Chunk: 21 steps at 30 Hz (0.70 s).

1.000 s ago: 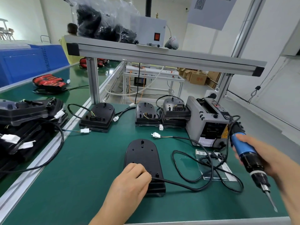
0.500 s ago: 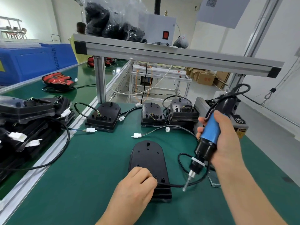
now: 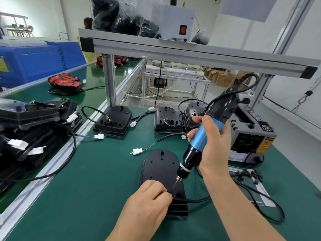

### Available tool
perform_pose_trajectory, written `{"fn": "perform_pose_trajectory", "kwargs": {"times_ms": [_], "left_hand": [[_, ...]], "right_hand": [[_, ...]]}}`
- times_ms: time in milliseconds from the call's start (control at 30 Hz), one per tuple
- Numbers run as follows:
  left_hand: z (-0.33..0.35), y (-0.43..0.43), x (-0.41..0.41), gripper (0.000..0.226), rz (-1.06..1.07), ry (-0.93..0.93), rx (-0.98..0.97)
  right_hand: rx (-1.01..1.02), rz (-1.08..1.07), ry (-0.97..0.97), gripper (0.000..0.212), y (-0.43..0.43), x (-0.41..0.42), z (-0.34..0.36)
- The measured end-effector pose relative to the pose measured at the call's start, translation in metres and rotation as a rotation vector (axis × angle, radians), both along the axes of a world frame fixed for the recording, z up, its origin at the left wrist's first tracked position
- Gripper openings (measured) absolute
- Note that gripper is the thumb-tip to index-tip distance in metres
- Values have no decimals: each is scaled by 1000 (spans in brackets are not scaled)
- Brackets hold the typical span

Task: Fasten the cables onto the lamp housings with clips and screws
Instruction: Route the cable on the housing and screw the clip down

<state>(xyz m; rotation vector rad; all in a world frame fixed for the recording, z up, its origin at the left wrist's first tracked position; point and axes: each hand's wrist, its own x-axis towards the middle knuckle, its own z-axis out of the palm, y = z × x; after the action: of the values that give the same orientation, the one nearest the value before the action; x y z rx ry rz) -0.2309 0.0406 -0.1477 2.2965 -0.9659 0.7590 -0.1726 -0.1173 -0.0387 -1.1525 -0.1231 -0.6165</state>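
Observation:
A black lamp housing [image 3: 160, 164] lies flat on the green mat in front of me, and a black cable [image 3: 198, 200] leaves its near right side. My left hand [image 3: 147, 200] rests on the housing's near end, its curled fingers pinching a small black clip at the cable. My right hand [image 3: 213, 145] grips a blue and black electric screwdriver [image 3: 201, 136], tilted, with its bit tip down on the housing right beside my left fingertips. The cable's white connector [image 3: 137, 151] lies beyond the housing.
Three more housings [image 3: 114, 120] stand at the back of the mat. A grey tape dispenser [image 3: 250, 134] sits at the right, with loose clips and a paper sheet [image 3: 257, 186] in front of it. Stacked housings [image 3: 31, 122] fill the left bench. An aluminium shelf [image 3: 191, 54] spans overhead.
My right hand has swung the screwdriver in from the right and lowered its bit onto the housing by my left fingers. My left hand has stayed on the housing's near end.

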Motion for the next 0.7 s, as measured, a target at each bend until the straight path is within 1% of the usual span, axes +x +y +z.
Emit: {"fn": "perform_pose_trajectory", "kwargs": {"times_ms": [167,433,633,700], "left_hand": [[0,0,0,10,7,-15,2],[-2,0,2,12,12,-3,5],[-2,0,1,11,10,-6,13],[-1,0,1,12,11,-5,12]], "right_hand": [[-46,9,-5,19,3,1,1],[-115,76,-15,19,7,2,2],[-133,124,-43,32,10,2,3],[-126,127,-43,39,11,2,3]]}}
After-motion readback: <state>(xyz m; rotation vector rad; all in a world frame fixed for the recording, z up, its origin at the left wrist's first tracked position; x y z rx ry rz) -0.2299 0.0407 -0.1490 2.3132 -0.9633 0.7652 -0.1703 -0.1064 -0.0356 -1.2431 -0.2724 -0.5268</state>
